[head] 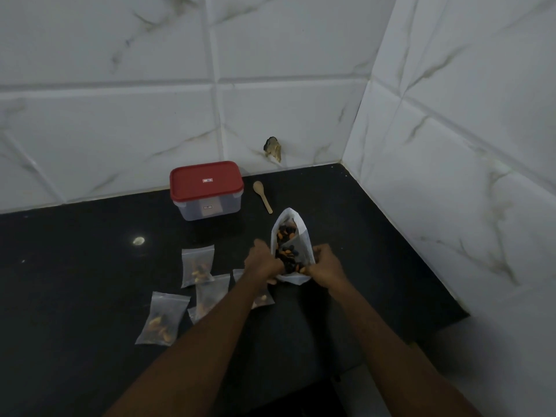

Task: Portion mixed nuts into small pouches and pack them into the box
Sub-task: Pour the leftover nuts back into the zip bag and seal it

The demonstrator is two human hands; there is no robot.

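Thin white plastic likely makes your bag of mixed nuts (302,248) soft and slumpy where it stands on the black table (90,266), left hand (263,261) and right hand (326,266) gripping its lower sides with curled fingers, so hold nearer the mouth.

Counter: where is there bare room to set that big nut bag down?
Bare counter lies between the nut bag and the right wall, and left of the box. Crowded: pouches left of the bag.

Counted: one red-lidded box (206,188), one wooden spoon (262,195), one large nut bag (291,251), four filled pouches (197,265), possibly a fifth.
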